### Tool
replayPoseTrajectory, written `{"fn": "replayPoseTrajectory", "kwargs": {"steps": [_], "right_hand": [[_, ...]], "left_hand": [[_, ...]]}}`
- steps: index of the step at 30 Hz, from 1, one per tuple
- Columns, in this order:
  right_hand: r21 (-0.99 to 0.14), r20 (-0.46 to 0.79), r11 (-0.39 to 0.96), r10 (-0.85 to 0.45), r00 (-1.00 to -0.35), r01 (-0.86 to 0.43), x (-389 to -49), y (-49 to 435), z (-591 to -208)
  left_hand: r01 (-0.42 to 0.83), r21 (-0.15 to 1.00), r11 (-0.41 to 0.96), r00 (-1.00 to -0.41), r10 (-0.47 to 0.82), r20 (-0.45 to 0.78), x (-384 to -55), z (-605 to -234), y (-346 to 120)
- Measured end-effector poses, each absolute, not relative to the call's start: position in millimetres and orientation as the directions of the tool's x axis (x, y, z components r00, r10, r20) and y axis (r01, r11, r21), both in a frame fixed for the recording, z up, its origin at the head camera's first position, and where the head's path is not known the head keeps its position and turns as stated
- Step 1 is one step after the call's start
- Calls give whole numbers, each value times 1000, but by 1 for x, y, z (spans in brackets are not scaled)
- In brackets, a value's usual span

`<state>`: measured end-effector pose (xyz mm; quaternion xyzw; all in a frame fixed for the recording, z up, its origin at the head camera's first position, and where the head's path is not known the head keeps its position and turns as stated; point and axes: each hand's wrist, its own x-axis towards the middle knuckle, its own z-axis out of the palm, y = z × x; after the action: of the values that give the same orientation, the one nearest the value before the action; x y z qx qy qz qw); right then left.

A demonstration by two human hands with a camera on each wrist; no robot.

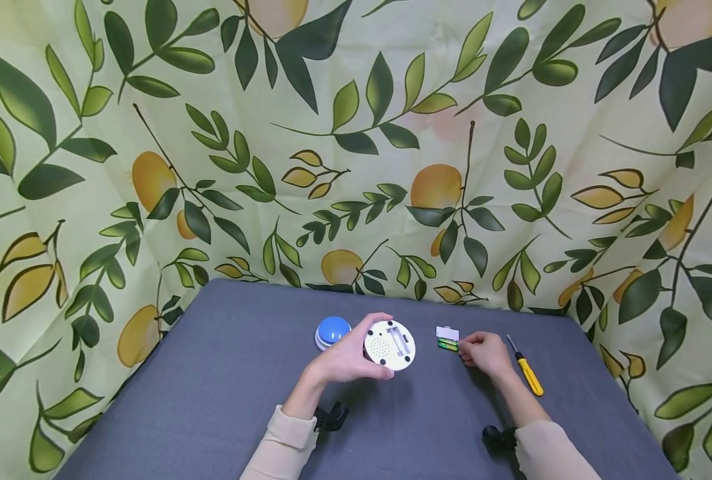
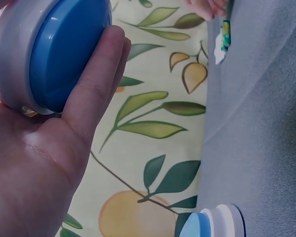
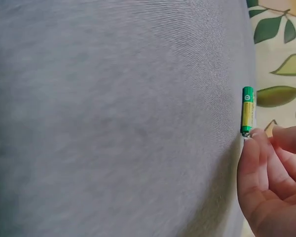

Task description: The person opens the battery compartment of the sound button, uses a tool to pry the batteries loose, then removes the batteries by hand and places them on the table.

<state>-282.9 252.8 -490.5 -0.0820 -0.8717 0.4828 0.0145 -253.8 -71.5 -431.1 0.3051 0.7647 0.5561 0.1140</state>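
My left hand (image 1: 347, 353) grips a round white push button (image 1: 383, 343) by its rim. Its underside faces the head camera, showing an uncovered battery slot (image 1: 399, 341), speaker holes and dark feet. In the left wrist view the button's blue dome (image 2: 64, 49) faces the fingers. On the table, my right hand (image 1: 487, 353) has loosely bent fingers with the tips right at the end of green-and-yellow batteries (image 1: 449, 345). In the right wrist view a battery (image 3: 247, 109) lies beyond the fingertips (image 3: 252, 140), with the thumb apart from them.
A small white cover (image 1: 447, 333) lies just behind the batteries. Another blue-domed button (image 1: 334, 330) stands behind my left hand. Right of my right hand lies a screwdriver (image 1: 530, 375) with a yellow handle. A leaf-and-fruit patterned cloth (image 1: 380, 200) hangs behind the grey table (image 1: 230, 387).
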Motion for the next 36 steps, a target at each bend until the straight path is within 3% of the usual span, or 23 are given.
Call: {"fn": "replayPoseTrajectory", "kwargs": {"steps": [8,18,36], "right_hand": [[-859,-43,504,98,-994,87,-264,253,-484],[-879,48,470,-72,-996,-76,-234,224,-455],[-930,230,278,-71,-971,-240,-197,178,-435]], "left_hand": [[329,921,206,-798,583,154,-254,-432,-70],[328,925,193,-814,555,173,-255,-433,-70],[343,925,161,-835,503,223,-260,-434,-56]]}}
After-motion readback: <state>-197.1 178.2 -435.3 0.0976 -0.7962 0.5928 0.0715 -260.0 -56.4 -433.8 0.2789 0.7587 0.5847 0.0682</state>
